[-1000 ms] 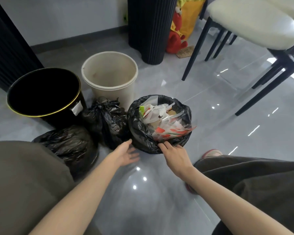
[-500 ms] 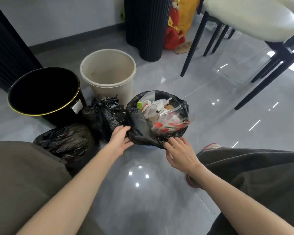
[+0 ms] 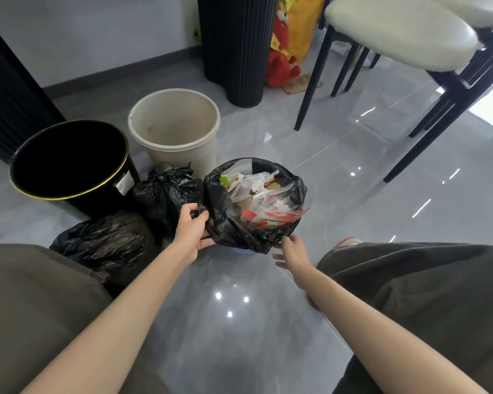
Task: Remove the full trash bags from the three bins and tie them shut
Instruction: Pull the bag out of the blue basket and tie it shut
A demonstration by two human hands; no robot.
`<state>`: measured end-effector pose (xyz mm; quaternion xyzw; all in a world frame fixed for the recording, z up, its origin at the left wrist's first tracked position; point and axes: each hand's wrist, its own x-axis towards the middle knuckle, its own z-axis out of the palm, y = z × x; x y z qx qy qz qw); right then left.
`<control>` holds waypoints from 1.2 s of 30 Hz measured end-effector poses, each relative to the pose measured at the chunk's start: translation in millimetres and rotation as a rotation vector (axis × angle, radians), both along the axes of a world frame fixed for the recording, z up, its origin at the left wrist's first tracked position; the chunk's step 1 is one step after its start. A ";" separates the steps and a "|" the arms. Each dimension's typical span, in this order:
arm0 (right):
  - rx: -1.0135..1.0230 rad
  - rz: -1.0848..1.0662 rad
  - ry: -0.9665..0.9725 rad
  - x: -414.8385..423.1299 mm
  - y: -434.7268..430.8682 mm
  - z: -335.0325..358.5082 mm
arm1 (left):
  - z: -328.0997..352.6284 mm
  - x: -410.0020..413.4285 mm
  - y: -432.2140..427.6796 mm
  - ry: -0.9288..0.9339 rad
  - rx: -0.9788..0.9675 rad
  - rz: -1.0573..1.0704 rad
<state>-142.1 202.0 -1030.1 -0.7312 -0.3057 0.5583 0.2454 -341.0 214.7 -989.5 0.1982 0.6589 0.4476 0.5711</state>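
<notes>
Left hand [image 3: 192, 227]: fingers and thumb curled, pinching the turned-down hem of the full bag [image 3: 228, 223] at its left side.
Right hand [image 3: 292, 251]: fingers loosely spread, tips at the hem's near edge, no grip evident.
Bag: open-topped, heaped with wrappers, seated in the third bin [image 3: 243, 252], which is almost hidden beneath it.
Handling, advised: peel the hem upward evenly on both sides, then gather above the litter before lifting.
Adjacent: rear closed bag [image 3: 165, 191], near closed bag [image 3: 106, 245].
</notes>
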 end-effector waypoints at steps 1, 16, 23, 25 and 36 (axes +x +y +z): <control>0.004 -0.114 0.139 -1.7 0.4 -2.0 | -1.9 0.3 -1.8 0.016 0.001 -0.010; 0.153 -0.570 0.059 3.2 -7.9 2.2 | -10.3 24.4 -23.3 -0.021 -0.110 0.012; 0.486 -0.491 -0.291 -0.1 -2.9 20.9 | -2.3 17.7 -16.9 -0.014 0.005 0.133; 0.536 -0.451 -0.312 0.4 -0.2 27.4 | 0.2 14.9 -13.9 -0.004 0.030 0.139; 0.225 -0.353 0.030 25.0 45.5 27.5 | 10.3 5.5 11.4 -0.101 -0.084 0.022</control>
